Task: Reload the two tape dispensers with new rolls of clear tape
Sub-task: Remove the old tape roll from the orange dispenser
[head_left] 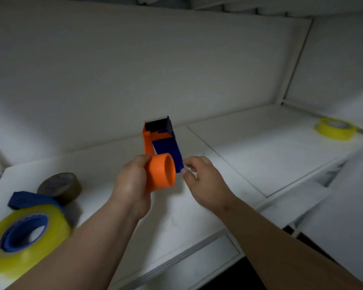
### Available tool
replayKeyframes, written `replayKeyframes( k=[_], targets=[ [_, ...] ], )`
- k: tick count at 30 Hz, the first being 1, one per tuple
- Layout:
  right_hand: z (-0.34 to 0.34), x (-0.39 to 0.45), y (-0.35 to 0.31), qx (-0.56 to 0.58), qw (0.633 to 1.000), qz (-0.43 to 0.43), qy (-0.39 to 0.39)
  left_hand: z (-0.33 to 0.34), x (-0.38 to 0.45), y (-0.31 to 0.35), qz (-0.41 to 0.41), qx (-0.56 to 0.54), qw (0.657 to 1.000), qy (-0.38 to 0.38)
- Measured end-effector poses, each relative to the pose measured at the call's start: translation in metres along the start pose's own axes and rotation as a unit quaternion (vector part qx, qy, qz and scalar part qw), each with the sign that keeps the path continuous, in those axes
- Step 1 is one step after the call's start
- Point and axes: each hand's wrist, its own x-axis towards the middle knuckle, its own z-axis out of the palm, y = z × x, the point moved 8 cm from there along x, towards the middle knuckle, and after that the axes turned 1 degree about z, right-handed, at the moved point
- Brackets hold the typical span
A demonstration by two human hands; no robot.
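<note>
Blue plastic tape dispenser (pixel 23 233): far left on the white shelf (pixel 197 216), loaded with a yellowish clear tape roll (pixel 27 256).
Brown tape roll (pixel 60 186): flat on the shelf, just behind the blue dispenser.
Left hand (pixel 132 185): fingers curled round the orange and dark blue plastic tape dispenser (pixel 160 155), held above the shelf, its orange hub bare.
Right hand (pixel 201 176): fingertips beside the dispenser's blue plate, lightly curled; contact unclear.
Second yellowish clear tape roll (pixel 335 128): flat, far right corner.
</note>
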Motion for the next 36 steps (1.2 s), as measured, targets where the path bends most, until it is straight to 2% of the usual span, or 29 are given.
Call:
replayKeyframes(
  k=[6,13,17,25,36],
  targets=[
    [-0.088,-0.007,0.080,-0.015,1.000,0.017,0.002,0.127,-0.001,-0.044,-0.012,0.024,0.998,-0.058],
    [-0.197,-0.011,0.187,-0.054,0.997,0.060,0.015,0.264,-0.009,-0.102,-0.045,0.038,0.995,-0.084],
    [-0.230,-0.005,0.236,-0.053,0.995,0.079,0.016,0.322,-0.003,-0.128,-0.069,0.046,0.992,-0.098],
    [-0.287,0.040,0.332,-0.133,0.985,0.110,0.020,0.433,0.054,-0.160,-0.081,0.051,0.986,-0.136],
    [-0.393,0.097,0.453,-0.209,0.954,0.207,0.047,0.560,0.123,-0.190,-0.109,0.060,0.981,-0.147]
  ],
)
